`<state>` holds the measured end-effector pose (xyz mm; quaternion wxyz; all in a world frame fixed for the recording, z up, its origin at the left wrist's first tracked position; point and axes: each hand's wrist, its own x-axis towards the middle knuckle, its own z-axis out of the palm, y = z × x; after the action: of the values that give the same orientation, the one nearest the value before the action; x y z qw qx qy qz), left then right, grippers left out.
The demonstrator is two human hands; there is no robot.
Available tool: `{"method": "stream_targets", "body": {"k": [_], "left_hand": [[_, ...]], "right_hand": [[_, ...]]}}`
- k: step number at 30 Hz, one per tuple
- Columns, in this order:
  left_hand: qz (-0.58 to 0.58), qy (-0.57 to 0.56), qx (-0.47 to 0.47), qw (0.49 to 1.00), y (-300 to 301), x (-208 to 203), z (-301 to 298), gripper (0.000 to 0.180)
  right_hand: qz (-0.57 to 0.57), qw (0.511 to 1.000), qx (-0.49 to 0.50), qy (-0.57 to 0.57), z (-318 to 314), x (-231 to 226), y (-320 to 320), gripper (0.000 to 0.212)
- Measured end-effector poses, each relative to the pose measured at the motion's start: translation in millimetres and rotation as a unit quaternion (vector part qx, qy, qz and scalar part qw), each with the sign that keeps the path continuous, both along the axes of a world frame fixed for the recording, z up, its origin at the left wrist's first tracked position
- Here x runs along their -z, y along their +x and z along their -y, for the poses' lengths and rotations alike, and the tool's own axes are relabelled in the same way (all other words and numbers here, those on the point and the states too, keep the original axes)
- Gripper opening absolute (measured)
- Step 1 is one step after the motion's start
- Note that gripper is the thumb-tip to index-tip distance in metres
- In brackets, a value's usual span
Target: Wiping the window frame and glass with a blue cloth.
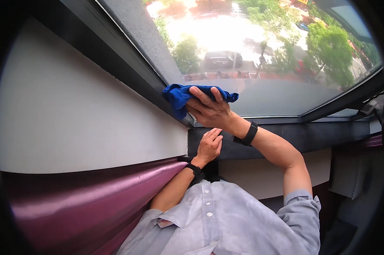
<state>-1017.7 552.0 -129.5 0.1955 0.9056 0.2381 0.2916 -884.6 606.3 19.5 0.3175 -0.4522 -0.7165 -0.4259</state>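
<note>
My right hand (211,111) presses a crumpled blue cloth (177,97) against the lower left corner of the window, where the glass (264,97) meets the dark frame (134,57). Its fingers are spread over the cloth, which bunches out to the left and shows past the fingertips on the right. Below it, my left hand (210,146) lies on the dark window sill (277,135) with its fingers stretched out, holding nothing. Part of those fingertips is hidden near the right wrist. A black band circles each wrist.
A white wall panel (81,106) borders the frame on the left. Shiny purple curtain fabric (94,197) hangs at the lower left, close to my left forearm. A frame bar (341,98) bounds the glass on the right. Trees (328,51) and a parked car (222,59) show outside.
</note>
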Motion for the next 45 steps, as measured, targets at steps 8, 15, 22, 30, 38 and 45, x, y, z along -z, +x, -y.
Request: {"method": "stream_targets", "body": {"k": [8,15,22,30,38,45], "left_hand": [[0.088,0.010,-0.008,0.996,-4.1,1.7,-0.6,0.011],[0.012,-0.018,-0.021,1.000,-8.3,3.1,-0.6,0.005],[0.033,-0.038,-0.020,0.999,-7.0,2.4,-0.4,0.006],[0.021,-0.042,-0.034,0.998,-0.7,1.2,-0.9,0.005],[-0.016,-0.034,-0.019,0.999,4.5,-1.6,-1.5,0.003],[0.088,-0.079,-0.034,0.992,-4.0,1.9,-2.3,0.006]], "right_hand": [[0.152,0.964,-0.036,-0.214,38.4,130.1,35.1,0.043],[0.183,0.935,-0.009,-0.303,69.3,120.3,72.0,0.045],[0.172,0.928,0.051,-0.327,153.4,108.3,184.2,0.031],[-0.231,0.875,0.389,-0.173,247.5,117.0,232.6,0.031],[-0.388,0.743,0.523,-0.153,166.7,160.1,132.8,0.049],[-0.400,0.860,0.196,-0.249,124.4,137.9,-26.5,0.045]]}}
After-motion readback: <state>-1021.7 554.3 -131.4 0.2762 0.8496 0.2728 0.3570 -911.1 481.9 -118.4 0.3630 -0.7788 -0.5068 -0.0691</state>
